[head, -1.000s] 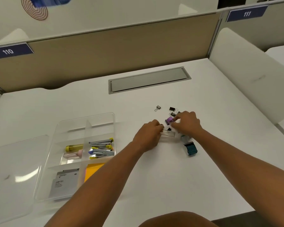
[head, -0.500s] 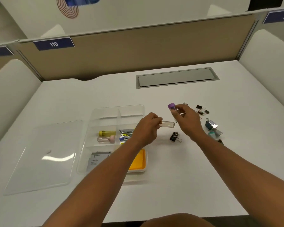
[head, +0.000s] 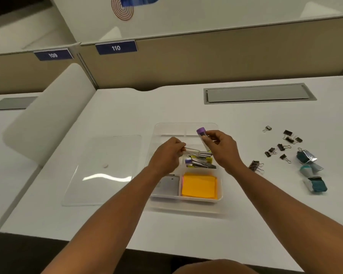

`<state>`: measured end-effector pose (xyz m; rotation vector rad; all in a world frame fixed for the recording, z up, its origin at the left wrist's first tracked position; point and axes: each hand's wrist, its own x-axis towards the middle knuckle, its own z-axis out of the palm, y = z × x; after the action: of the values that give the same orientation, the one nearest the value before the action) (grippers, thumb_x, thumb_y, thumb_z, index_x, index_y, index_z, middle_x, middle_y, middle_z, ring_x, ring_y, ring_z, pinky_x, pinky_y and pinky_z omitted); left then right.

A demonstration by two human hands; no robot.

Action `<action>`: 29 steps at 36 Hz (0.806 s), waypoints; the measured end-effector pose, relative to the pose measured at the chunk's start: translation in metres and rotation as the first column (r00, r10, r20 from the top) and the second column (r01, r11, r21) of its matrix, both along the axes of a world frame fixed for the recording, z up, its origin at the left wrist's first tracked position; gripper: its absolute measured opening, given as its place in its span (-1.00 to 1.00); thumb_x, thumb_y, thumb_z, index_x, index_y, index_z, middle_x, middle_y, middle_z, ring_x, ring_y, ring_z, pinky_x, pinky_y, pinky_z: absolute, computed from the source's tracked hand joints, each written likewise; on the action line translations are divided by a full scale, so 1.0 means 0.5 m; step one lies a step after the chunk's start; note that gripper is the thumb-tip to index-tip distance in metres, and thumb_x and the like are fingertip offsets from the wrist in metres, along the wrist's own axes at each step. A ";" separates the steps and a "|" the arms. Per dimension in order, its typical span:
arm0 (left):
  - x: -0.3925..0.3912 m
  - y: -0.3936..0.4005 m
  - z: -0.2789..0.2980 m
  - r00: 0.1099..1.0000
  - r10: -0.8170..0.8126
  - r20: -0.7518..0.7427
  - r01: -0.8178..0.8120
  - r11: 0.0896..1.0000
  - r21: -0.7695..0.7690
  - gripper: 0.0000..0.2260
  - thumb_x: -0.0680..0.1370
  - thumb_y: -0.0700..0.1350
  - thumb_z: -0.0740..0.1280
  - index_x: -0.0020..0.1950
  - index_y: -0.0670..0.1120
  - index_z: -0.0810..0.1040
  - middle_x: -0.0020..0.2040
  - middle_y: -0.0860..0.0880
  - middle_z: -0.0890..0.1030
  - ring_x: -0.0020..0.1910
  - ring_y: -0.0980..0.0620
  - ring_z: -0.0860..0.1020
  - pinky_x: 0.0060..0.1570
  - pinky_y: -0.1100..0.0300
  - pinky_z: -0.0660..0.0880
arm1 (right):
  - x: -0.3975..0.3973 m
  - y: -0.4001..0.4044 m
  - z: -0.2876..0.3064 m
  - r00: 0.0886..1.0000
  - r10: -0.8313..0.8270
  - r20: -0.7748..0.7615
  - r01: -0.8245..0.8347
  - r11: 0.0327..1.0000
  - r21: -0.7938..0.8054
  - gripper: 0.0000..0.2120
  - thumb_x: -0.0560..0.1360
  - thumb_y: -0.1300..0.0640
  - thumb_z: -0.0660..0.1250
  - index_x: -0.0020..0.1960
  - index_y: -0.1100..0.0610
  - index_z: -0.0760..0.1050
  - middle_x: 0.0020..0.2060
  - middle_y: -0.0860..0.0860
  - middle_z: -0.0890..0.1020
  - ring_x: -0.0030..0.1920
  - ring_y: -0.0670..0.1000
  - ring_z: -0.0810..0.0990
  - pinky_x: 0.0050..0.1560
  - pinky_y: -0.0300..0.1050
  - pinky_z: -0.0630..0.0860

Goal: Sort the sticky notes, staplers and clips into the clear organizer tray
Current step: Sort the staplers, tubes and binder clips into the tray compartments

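Both hands were over the clear organizer tray (head: 186, 127) on the white bench (head: 186, 224). The left hand (head: 166, 155) was curled, pinching a clear tube (head: 191, 151) between thumb and fingertips; the tube's long axis ran roughly level, its free end pointing right toward the other hand. The right hand (head: 222, 149) gripped a purple-capped tube (head: 202, 137), long axis steeply tilted, cap end up and away from the person, lower end toward the tray. The two tubes were close but apart.

Directly below the hands, in a middle tray compartment, lay the staplers (head: 201, 162), long axes roughly left-right; exact count could not be told. Nearer the person than the hands, the front right compartment held an orange sticky note pad (head: 198, 186), flat; just left of it, partly under the left forearm, lay a grey flat item (head: 167, 186), not identifiable.

Left of the left hand, the clear tray lid (head: 103, 169) lay flat on the bench, beside the tray.

Right of the right hand, well outside the tray, small black binder clips (head: 283, 147) lay scattered on the bench, one larger dark clip (head: 255, 166) nearest the right forearm. Farther right lay three teal clips (head: 309, 169) in a loose column running toward the person.
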<state>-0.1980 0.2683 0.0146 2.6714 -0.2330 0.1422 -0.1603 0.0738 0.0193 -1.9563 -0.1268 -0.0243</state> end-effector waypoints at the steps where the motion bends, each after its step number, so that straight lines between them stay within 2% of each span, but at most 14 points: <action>1: -0.003 0.011 0.001 1.000 0.013 -0.009 -0.013 1.000 0.002 -0.70 0.56 -0.26 0.34 0.31 -0.14 0.55 0.18 -0.06 0.56 0.06 -0.03 0.56 0.08 0.22 0.47 | -0.002 0.012 0.000 1.000 0.003 -0.001 -0.003 1.000 -0.001 -0.71 0.55 -0.01 0.35 0.21 0.09 0.57 -0.05 -0.08 0.62 -0.02 -0.07 0.58 -0.01 -0.19 0.51; 7: -0.012 0.068 -0.009 0.997 0.071 -0.043 -0.070 0.997 0.032 -0.73 0.59 -0.23 0.31 0.29 -0.14 0.56 0.17 -0.07 0.55 0.05 -0.07 0.56 0.07 0.11 0.52 | -0.016 0.067 -0.005 0.999 0.028 -0.015 -0.029 0.999 -0.029 -0.70 0.55 -0.03 0.34 0.22 0.08 0.56 -0.03 -0.06 0.62 -0.03 -0.08 0.58 0.00 -0.14 0.54; 12: -0.013 0.098 -0.016 0.995 0.093 -0.045 -0.088 0.990 0.110 -0.79 0.60 -0.17 0.30 0.21 -0.15 0.60 0.13 -0.09 0.58 0.03 -0.09 0.56 0.05 0.06 0.51 | -0.022 0.094 -0.007 0.999 0.033 0.005 -0.033 0.997 -0.073 -0.67 0.55 -0.03 0.33 0.25 0.10 0.54 -0.01 -0.03 0.61 -0.04 -0.04 0.57 -0.12 -0.23 0.48; 18: 0.004 0.112 -0.024 0.996 0.085 -0.006 -0.082 0.975 0.206 -0.76 0.60 -0.11 0.29 0.24 -0.11 0.60 0.15 -0.09 0.62 0.11 -0.08 0.50 0.11 0.08 0.46 | -0.030 0.115 -0.004 0.995 0.075 0.066 -0.060 0.976 -0.210 -0.68 0.55 -0.05 0.33 0.23 0.08 0.56 0.00 -0.01 0.59 -0.10 -0.06 0.56 -0.15 -0.26 0.48; 22: 0.015 0.116 -0.025 0.997 0.070 -0.017 -0.063 0.965 0.253 -0.77 0.57 -0.08 0.35 0.21 -0.06 0.62 0.07 -0.08 0.66 0.10 -0.07 0.49 0.01 0.12 0.43 | -0.037 0.128 -0.009 0.975 0.206 0.083 -0.160 0.911 -0.379 -0.71 0.54 -0.05 0.34 0.22 0.02 0.57 0.01 0.00 0.60 -0.10 -0.07 0.57 -0.05 -0.04 0.58; 26: 0.018 0.126 -0.034 0.998 0.053 -0.035 -0.044 0.975 0.216 -0.84 0.53 -0.04 0.40 0.10 0.04 0.66 -0.09 -0.06 0.65 0.01 -0.05 0.47 -0.14 0.17 0.28 | -0.044 0.149 -0.014 0.934 0.334 0.123 -0.207 0.791 -0.576 -0.71 0.55 -0.07 0.31 0.23 -0.03 0.57 0.04 -0.02 0.60 0.03 0.00 0.51 0.00 -0.03 0.47; 29: 0.019 0.136 -0.039 0.998 0.041 -0.054 -0.028 0.977 0.213 -0.88 0.53 -0.08 0.38 0.04 0.00 0.67 -0.08 -0.07 0.66 0.04 -0.09 0.48 -0.12 0.12 0.34 | -0.050 0.167 -0.016 0.910 0.384 0.159 -0.167 0.688 -0.706 -0.70 0.56 -0.09 0.28 0.25 -0.03 0.55 0.09 -0.02 0.61 0.09 0.05 0.49 0.01 0.00 0.41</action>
<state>-0.1885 0.3365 -0.0047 2.8882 -0.1932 0.0531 -0.1852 0.1572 0.0112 -2.6458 -0.7312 -0.0794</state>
